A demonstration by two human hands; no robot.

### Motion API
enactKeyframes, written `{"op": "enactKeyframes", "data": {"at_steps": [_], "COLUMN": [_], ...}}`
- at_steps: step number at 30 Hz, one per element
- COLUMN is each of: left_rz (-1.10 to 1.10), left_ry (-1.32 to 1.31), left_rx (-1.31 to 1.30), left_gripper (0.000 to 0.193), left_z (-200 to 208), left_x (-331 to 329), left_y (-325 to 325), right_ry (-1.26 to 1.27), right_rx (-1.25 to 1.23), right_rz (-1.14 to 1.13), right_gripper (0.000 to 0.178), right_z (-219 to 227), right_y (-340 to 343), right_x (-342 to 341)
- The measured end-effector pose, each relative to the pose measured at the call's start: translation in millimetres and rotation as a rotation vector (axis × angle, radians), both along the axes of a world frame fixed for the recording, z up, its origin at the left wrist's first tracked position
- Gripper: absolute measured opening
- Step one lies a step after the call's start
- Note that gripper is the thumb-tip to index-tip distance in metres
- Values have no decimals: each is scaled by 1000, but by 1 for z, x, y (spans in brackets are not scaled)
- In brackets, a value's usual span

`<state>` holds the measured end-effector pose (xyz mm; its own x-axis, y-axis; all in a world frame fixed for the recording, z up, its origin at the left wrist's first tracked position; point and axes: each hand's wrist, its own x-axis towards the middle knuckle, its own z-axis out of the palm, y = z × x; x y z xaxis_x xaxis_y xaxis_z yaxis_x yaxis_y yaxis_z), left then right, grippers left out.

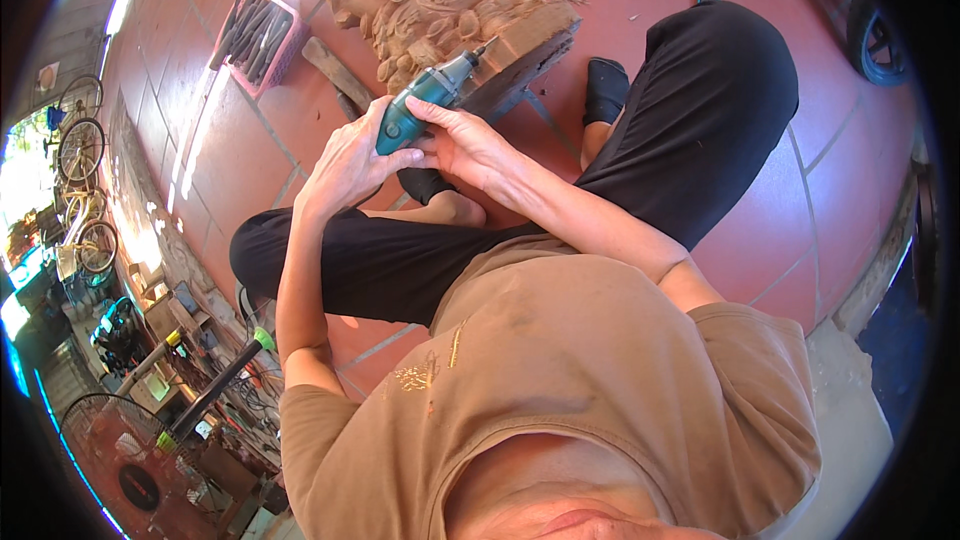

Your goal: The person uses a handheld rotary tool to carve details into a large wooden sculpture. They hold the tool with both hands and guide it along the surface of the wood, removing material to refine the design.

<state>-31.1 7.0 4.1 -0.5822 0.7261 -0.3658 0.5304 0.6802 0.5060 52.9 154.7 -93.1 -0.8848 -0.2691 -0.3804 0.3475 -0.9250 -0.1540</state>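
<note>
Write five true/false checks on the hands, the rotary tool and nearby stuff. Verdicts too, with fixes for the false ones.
1. The left hand and right hand both hold the teal rotary tool. True.
2. The pink basket is to the right of the carved wood in the picture. False: it is to the left.
3. The hands wear gloves. False: both are bare.
4. The trousers are black. True.
5. The pink basket is empty. False: it holds a bunch of long, slim items.
</note>
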Motion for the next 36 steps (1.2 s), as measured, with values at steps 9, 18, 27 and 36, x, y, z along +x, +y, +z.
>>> {"op": "enactKeyframes", "data": {"at_steps": [9,18,27,36], "left_rz": [-19,-11,-4,-6], "left_ry": [-16,31,30,18], "left_rx": [-1,6,-1,8], "left_gripper": [71,74,74,74], "left_z": [0,-5,-4,-4], "left_x": [-1,-2,-1,-2], "left_y": [0,-3,-1,-2], "right_ry": [-19,12,6,2], "right_rx": [-30,1,6,6], "right_rz": [-7,1,-12,-2], "right_gripper": [32,40,39,40], "right_z": [0,-2,-2,-2], "right_y": [-1,0,-2,-1], "right_x": [2,0,-2,0]}}
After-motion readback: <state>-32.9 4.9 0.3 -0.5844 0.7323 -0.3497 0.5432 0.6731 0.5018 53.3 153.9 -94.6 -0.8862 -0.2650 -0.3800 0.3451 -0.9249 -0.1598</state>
